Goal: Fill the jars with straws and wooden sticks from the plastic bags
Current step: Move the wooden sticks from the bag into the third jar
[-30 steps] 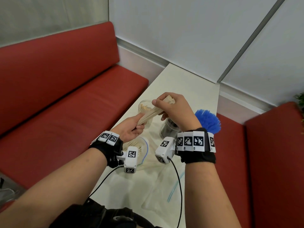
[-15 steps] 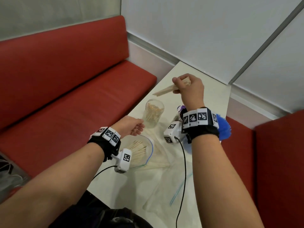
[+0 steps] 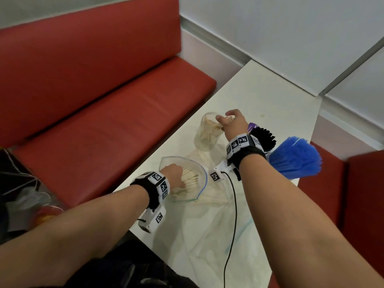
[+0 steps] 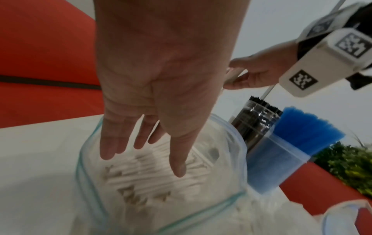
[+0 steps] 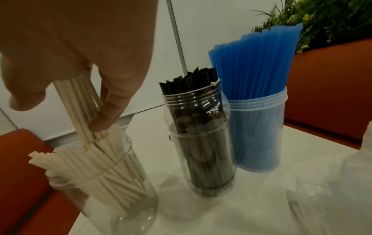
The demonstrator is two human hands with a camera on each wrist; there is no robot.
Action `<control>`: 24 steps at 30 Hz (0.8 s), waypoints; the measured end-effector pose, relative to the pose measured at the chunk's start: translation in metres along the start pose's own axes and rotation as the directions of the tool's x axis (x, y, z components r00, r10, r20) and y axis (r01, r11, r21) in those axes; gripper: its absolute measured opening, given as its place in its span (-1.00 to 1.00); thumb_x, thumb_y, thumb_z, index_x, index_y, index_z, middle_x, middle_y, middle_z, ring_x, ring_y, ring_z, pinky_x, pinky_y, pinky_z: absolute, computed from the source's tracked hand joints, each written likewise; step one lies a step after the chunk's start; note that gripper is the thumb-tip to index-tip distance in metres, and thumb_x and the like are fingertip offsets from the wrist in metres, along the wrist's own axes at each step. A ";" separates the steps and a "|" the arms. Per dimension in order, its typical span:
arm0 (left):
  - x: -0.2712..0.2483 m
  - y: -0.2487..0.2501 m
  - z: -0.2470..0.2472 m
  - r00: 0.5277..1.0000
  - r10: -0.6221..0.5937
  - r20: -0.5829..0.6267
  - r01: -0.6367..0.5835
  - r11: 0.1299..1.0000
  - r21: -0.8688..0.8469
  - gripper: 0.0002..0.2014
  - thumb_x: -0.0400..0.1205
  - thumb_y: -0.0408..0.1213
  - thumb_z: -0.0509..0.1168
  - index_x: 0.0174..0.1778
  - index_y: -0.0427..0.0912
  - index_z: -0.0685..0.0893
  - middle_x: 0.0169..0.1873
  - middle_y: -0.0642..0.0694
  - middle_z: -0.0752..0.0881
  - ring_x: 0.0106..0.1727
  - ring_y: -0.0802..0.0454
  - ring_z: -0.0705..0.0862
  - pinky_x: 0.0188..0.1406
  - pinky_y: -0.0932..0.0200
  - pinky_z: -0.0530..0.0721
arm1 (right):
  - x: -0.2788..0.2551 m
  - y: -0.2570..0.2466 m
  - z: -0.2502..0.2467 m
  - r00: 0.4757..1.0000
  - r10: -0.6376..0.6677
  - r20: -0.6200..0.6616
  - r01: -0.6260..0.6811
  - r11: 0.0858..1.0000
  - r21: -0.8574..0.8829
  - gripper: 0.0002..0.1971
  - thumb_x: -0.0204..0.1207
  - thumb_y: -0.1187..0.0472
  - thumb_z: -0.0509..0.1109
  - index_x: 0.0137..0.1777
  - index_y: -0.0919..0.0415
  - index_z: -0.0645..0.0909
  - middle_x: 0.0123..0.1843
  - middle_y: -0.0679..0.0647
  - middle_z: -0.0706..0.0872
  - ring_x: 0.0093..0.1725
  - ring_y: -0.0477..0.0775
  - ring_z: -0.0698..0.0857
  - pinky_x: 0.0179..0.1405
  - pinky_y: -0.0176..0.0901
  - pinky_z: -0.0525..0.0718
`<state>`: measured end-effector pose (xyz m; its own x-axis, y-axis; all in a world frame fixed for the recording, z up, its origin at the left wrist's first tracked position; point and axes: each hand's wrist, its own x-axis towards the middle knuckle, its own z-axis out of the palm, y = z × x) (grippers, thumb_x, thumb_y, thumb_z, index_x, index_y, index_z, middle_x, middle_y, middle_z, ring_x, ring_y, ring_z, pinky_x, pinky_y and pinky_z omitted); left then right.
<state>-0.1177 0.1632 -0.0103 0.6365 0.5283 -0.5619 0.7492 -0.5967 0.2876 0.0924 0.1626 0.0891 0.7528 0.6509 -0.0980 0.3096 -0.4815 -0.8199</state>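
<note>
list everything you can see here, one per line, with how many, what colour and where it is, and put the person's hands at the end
white sticks jar: one, clear, left of the row on the table, part filled.
black straws jar: one, clear, middle of the row.
blue straws jar: one, translucent, right of the row.
open plastic bag: one, clear with a blue-green rim, near the table's left edge, white sticks inside.
flat plastic bags: clear, number unclear, on the near table.
table: one, white.
bench seats: red, on both sides of the table.
plant: green, behind the right bench.
left hand: fingers straight, reaching into the open plastic bag.
right hand: holds a bunch of white sticks at the sticks jar's mouth.
</note>
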 end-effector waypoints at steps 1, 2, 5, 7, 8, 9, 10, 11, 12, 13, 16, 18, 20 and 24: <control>0.000 -0.001 0.006 1.000 -0.015 0.010 0.015 1.000 0.025 -0.48 0.61 -0.03 0.37 0.39 -0.26 0.52 0.33 -0.21 0.58 0.33 -0.18 0.61 0.27 0.04 0.59 | 0.000 0.002 0.002 1.000 -0.012 0.005 0.012 1.000 -0.011 -0.59 0.54 0.06 0.57 0.29 0.21 0.59 0.15 0.27 0.75 0.12 0.31 0.77 0.21 0.13 0.70; -0.001 -0.002 0.011 1.000 -0.026 0.018 0.025 0.998 0.051 -0.47 0.59 -0.03 0.40 0.40 -0.24 0.52 0.33 -0.20 0.55 0.32 -0.19 0.62 0.26 0.04 0.60 | 0.000 0.003 0.003 0.999 -0.034 -0.001 0.034 0.999 -0.039 -0.56 0.55 0.07 0.56 0.34 0.19 0.56 0.15 0.24 0.72 0.14 0.29 0.74 0.19 0.05 0.67; -0.003 -0.001 0.021 0.998 -0.062 0.016 0.060 0.992 0.110 -0.54 0.64 -0.14 0.35 0.42 -0.23 0.48 0.35 -0.21 0.50 0.34 -0.21 0.60 0.29 0.02 0.59 | -0.005 0.006 0.007 0.988 -0.135 -0.076 0.123 0.982 -0.143 -0.53 0.60 0.12 0.50 0.46 0.19 0.50 0.29 0.23 0.67 0.30 0.24 0.64 0.20 -0.07 0.50; -0.004 0.001 0.022 0.997 -0.071 -0.004 0.071 0.989 0.127 -0.64 0.70 -0.29 0.23 0.42 -0.26 0.47 0.38 -0.23 0.51 0.38 -0.21 0.60 0.32 0.03 0.58 | -0.011 0.010 0.014 0.971 -0.210 -0.114 0.186 0.963 -0.195 -0.48 0.68 0.17 0.38 0.60 0.23 0.40 0.53 0.27 0.52 0.52 0.26 0.49 0.44 -0.02 0.43; -0.005 0.001 0.023 0.998 -0.067 -0.013 0.068 0.987 0.145 -0.66 0.71 -0.35 0.19 0.42 -0.28 0.48 0.37 -0.24 0.53 0.38 -0.20 0.60 0.31 0.04 0.57 | -0.015 0.013 0.019 0.964 -0.250 -0.093 0.221 0.943 -0.248 -0.44 0.72 0.18 0.31 0.68 0.27 0.29 0.66 0.30 0.36 0.66 0.29 0.33 0.62 0.04 0.29; -0.006 0.002 0.022 0.998 -0.059 -0.020 0.061 0.984 0.169 -0.68 0.72 -0.39 0.17 0.41 -0.29 0.50 0.37 -0.23 0.56 0.38 -0.18 0.61 0.30 0.06 0.58 | -0.018 0.018 0.024 0.958 -0.285 -0.036 0.258 0.908 -0.331 -0.39 0.76 0.18 0.25 0.74 0.31 0.16 0.76 0.32 0.18 0.75 0.32 0.14 0.73 0.08 0.10; -0.007 0.003 0.021 0.998 -0.053 -0.023 0.057 0.979 0.197 -0.68 0.72 -0.42 0.16 0.40 -0.29 0.52 0.35 -0.22 0.58 0.37 -0.17 0.62 0.27 0.06 0.59 | -0.020 0.024 0.029 0.953 -0.298 0.054 0.292 0.854 -0.431 -0.35 0.78 0.15 0.20 0.77 0.34 0.04 0.80 0.33 0.02 0.78 0.35 -0.01 0.76 0.10 -0.03; -0.009 0.004 0.019 0.998 -0.052 -0.020 0.055 0.973 0.223 -0.68 0.71 -0.45 0.16 0.39 -0.29 0.55 0.33 -0.21 0.61 0.36 -0.16 0.64 0.25 0.06 0.62 | -0.022 0.032 0.034 0.948 -0.275 0.158 0.317 0.797 -0.514 -0.31 0.79 0.12 0.19 0.78 0.34 -0.05 0.81 0.32 -0.08 0.78 0.38 -0.10 0.76 0.13 -0.08; -0.011 0.005 0.017 0.999 -0.052 -0.012 0.054 0.969 0.241 -0.68 0.70 -0.46 0.17 0.37 -0.29 0.58 0.31 -0.20 0.63 0.34 -0.15 0.65 0.23 0.05 0.63 | -0.024 0.038 0.038 0.942 -0.218 0.254 0.328 0.758 -0.564 -0.27 0.78 0.10 0.21 0.78 0.32 -0.09 0.81 0.29 -0.12 0.78 0.40 -0.14 0.75 0.15 -0.06; -0.012 0.006 0.015 0.998 -0.056 -0.001 0.054 0.966 0.253 -0.69 0.69 -0.47 0.19 0.35 -0.29 0.60 0.29 -0.19 0.64 0.32 -0.15 0.67 0.21 0.05 0.65 | -0.025 0.042 0.040 0.935 -0.158 0.318 0.323 0.749 -0.579 -0.24 0.77 0.08 0.23 0.79 0.29 -0.12 0.82 0.25 -0.12 0.78 0.40 -0.16 0.74 0.18 -0.03; -0.013 0.007 0.009 0.998 -0.042 0.035 0.032 0.963 0.267 -0.72 0.70 -0.43 0.20 0.32 -0.29 0.62 0.26 -0.19 0.67 0.29 -0.14 0.68 0.20 0.08 0.64 | -0.026 0.042 0.037 0.943 -0.147 0.297 0.296 0.775 -0.558 -0.23 0.75 0.13 0.23 0.80 0.22 -0.14 0.83 0.18 -0.10 0.78 0.40 -0.13 0.74 0.25 0.01; -0.015 0.006 0.004 0.999 -0.026 0.046 0.012 0.958 0.286 -0.73 0.72 -0.40 0.18 0.32 -0.29 0.61 0.27 -0.19 0.67 0.30 -0.13 0.67 0.25 0.09 0.62 | -0.030 0.035 0.031 0.944 -0.218 0.249 0.322 0.780 -0.536 -0.25 0.73 0.21 0.21 0.80 0.19 -0.11 0.82 0.20 -0.07 0.78 0.37 -0.10 0.75 0.21 -0.04; -0.019 0.008 -0.004 0.998 -0.030 0.055 0.013 0.954 0.298 -0.73 0.73 -0.39 0.17 0.33 -0.31 0.60 0.29 -0.19 0.67 0.33 -0.13 0.65 0.31 0.07 0.61 | -0.039 0.028 0.026 0.936 -0.304 0.176 0.350 0.851 -0.392 -0.31 0.65 0.37 0.19 0.78 0.19 0.11 0.78 0.26 0.16 0.77 0.28 0.10 0.76 0.07 0.02; -0.020 0.016 -0.023 1.000 -0.008 0.010 0.005 0.965 0.262 -0.70 0.75 -0.43 0.08 0.34 -0.34 0.60 0.31 -0.23 0.67 0.33 -0.15 0.65 0.28 0.09 0.58 | -0.082 0.020 0.026 0.936 -0.250 0.247 0.287 0.949 -0.127 -0.53 0.58 0.48 0.14 0.39 0.20 0.68 0.20 0.21 0.80 0.23 0.12 0.73 0.38 0.01 0.62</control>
<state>-0.1144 0.1573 0.0228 0.6286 0.5270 -0.5719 0.6783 -0.7313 0.0717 0.0218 0.1150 0.0666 0.4836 0.8749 -0.0259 0.5839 -0.3446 -0.7350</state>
